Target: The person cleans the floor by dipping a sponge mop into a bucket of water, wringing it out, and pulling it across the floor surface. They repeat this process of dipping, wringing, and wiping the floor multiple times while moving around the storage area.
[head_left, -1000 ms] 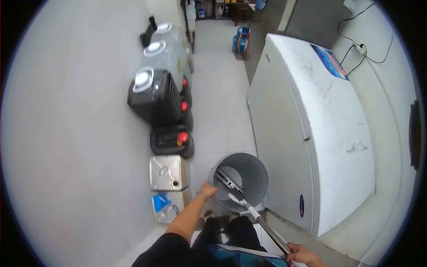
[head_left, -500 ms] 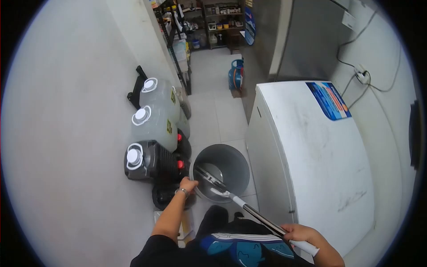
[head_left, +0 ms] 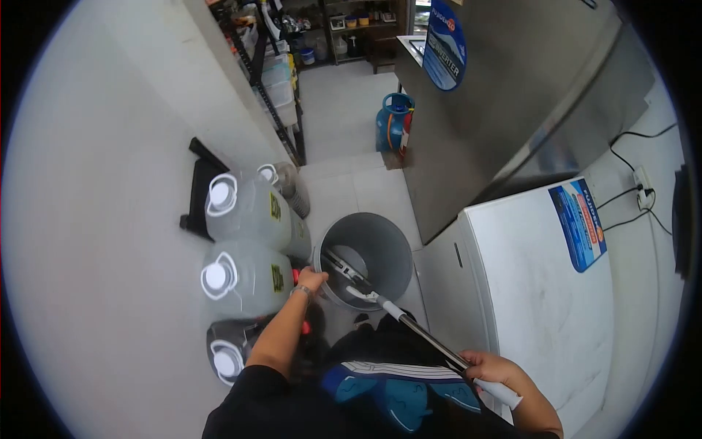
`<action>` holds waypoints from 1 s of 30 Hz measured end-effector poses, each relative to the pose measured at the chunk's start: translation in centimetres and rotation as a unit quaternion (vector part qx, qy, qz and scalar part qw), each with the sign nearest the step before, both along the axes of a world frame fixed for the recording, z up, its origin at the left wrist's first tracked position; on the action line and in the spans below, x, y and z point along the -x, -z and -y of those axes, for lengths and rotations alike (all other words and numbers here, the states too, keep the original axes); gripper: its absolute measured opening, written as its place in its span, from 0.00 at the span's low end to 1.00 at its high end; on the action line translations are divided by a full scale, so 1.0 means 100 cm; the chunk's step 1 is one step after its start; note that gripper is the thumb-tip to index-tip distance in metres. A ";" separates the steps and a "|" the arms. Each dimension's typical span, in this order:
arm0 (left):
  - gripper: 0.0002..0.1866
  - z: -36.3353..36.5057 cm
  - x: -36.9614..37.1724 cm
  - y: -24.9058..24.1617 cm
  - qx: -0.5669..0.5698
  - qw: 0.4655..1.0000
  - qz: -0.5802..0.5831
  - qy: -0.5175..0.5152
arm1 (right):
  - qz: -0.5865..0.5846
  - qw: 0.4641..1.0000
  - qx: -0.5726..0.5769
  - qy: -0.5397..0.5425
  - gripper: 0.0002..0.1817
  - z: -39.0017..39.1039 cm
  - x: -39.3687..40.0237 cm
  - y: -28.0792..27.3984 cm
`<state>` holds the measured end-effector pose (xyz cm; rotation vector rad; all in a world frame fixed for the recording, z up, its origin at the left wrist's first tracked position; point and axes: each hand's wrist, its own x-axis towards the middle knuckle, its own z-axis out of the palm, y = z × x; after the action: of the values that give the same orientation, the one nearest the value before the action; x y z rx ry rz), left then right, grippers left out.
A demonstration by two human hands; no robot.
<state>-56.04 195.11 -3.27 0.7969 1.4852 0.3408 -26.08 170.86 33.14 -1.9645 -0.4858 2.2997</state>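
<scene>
Against the left wall, a row of large translucent jugs with white caps, a second just beside the first, and a dark container nearest the camera. Behind them, a black folded item leaning on the wall. Farther back, a blue gas cylinder and a cluttered metal shelving rack. At right, a white chest freezer bearing a blue sticker, beside a tall steel refrigerator; black cables at a wall socket.

Tiled floor w/ grey bucket, water jugs, blue gas cylinder.
</scene>
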 end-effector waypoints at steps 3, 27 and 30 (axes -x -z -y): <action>0.24 -0.077 -0.031 -0.003 0.003 1.000 -0.017 0.026 | 0.010 0.999 -0.016 0.042 0.21 -0.056 -0.015 0.012; 0.23 -0.564 -0.321 0.245 0.058 0.965 -0.068 0.247 | 0.112 0.978 0.039 0.173 0.30 -0.528 -0.163 0.219; 0.27 -0.624 -0.329 0.240 0.051 0.960 -0.046 0.273 | 0.121 0.964 0.050 0.230 0.31 -0.574 -0.152 0.245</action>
<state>-23.11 257.48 -27.23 1.1098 1.2920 -0.1894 -10.91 228.23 8.65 -2.1359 0.0774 1.8438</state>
